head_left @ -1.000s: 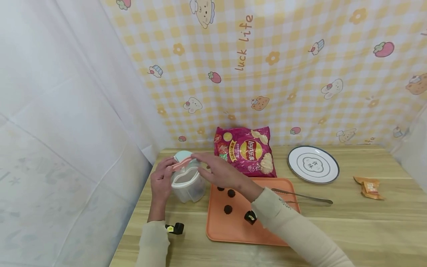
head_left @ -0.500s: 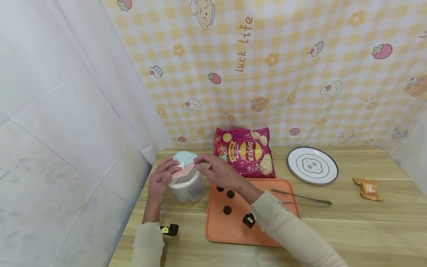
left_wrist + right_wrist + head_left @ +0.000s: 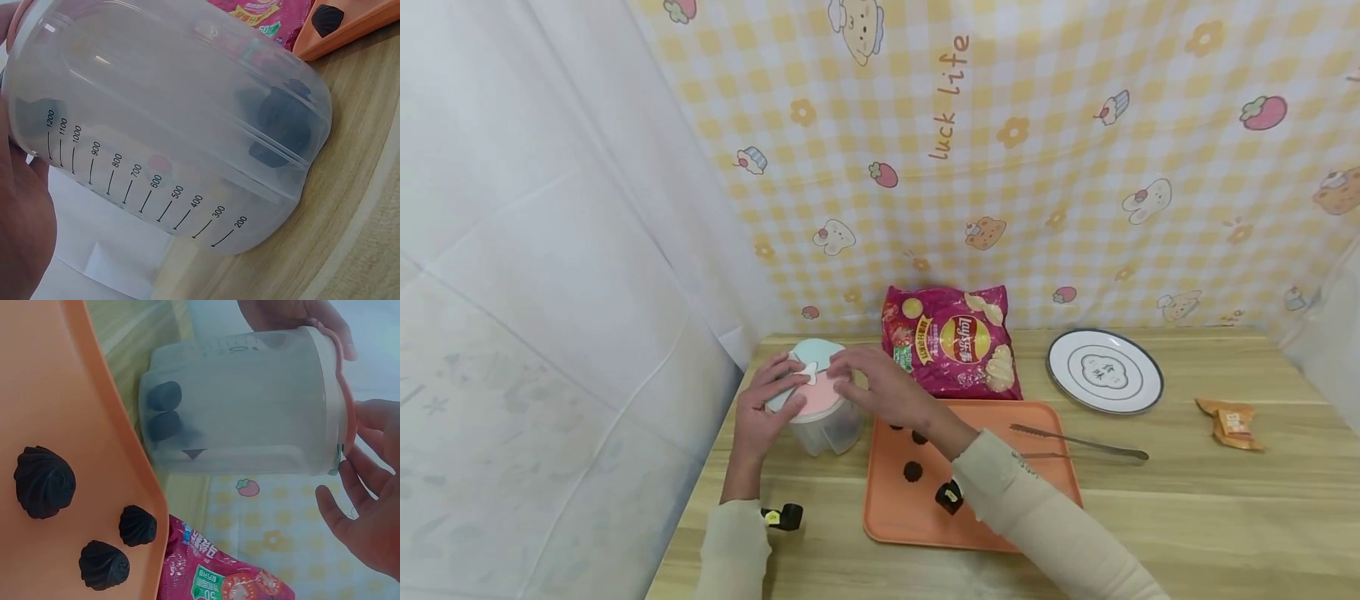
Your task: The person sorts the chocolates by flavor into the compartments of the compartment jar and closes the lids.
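Observation:
A clear plastic storage canister (image 3: 826, 433) with measuring marks stands at the table's left, its pink flap (image 3: 817, 397) lying flat over the near opening. The lid's mint-green half (image 3: 814, 352) is behind it. My left hand (image 3: 762, 412) rests on the lid's left side, fingers spread across it and thumb on the pink flap. My right hand (image 3: 883, 389) touches the lid's right edge with its fingers; in the right wrist view its thumb stands apart from the canister. Dark pieces (image 3: 164, 397) lie at the canister's bottom, blurred through the plastic.
Right of the canister is an orange tray (image 3: 891, 521) with dark ridged sweets (image 3: 45, 482) and metal tongs (image 3: 1097, 447) across its right edge. A magenta chip bag (image 3: 951, 342) lies behind it. Farther right are a white plate (image 3: 1138, 392) and an orange packet (image 3: 1232, 423).
The pink flap has swung down from raised to flat over the opening. My left fingers have spread over the lid, and my right hand has stayed at its right edge.

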Motion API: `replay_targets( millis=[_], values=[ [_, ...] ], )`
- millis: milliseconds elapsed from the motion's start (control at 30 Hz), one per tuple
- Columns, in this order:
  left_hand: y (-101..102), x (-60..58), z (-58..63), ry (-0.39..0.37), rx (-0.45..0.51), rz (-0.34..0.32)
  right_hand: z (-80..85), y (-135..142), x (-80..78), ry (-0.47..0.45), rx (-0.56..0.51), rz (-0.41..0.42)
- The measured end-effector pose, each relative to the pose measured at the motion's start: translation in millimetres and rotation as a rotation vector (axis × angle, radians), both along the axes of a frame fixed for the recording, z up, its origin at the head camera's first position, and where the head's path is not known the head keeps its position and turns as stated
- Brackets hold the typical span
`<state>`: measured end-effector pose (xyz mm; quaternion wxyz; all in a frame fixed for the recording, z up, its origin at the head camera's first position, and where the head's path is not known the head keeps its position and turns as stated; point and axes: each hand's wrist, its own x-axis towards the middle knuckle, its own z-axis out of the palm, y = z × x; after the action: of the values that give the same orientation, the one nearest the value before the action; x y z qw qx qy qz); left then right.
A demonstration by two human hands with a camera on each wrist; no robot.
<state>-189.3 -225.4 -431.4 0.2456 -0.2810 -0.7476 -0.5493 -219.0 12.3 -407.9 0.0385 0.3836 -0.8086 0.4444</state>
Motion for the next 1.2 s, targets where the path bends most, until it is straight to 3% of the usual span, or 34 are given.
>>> replay_targets(
  millis=[300, 633, 767, 933, 1100, 1200],
  values=[
    [-0.4, 1.4, 0.2, -0.037, 0.005, 0.008, 3.9, -1.9, 3.0, -0.024, 0.096, -0.046],
    [0.3, 4.0, 1.1, -0.021, -0.014, 0.042, 5.6, -3.1, 6.7, -0.044, 0.086, -0.053],
    [-2.6, -4.4, -13.2, 0.005, -0.028, 0.074, 2.9, -4.9, 7.7, 0.019, 0.103, -0.092],
    [-5.2, -10.6, -29.2, 0.025, -0.044, 0.166, -1.5, -11.2, 9.5, 0.16, 0.145, -0.141],
    [2.3, -2.3, -33.3, 0.037, -0.082, 0.343, -4.5, -18.8, 19.3, 0.182, 0.242, -0.143],
    [8.1, 4.7, -33.4, 0.065, -0.111, 0.41, -7.1, -23.0, 28.0, 0.25, 0.317, -0.15]
  ],
)
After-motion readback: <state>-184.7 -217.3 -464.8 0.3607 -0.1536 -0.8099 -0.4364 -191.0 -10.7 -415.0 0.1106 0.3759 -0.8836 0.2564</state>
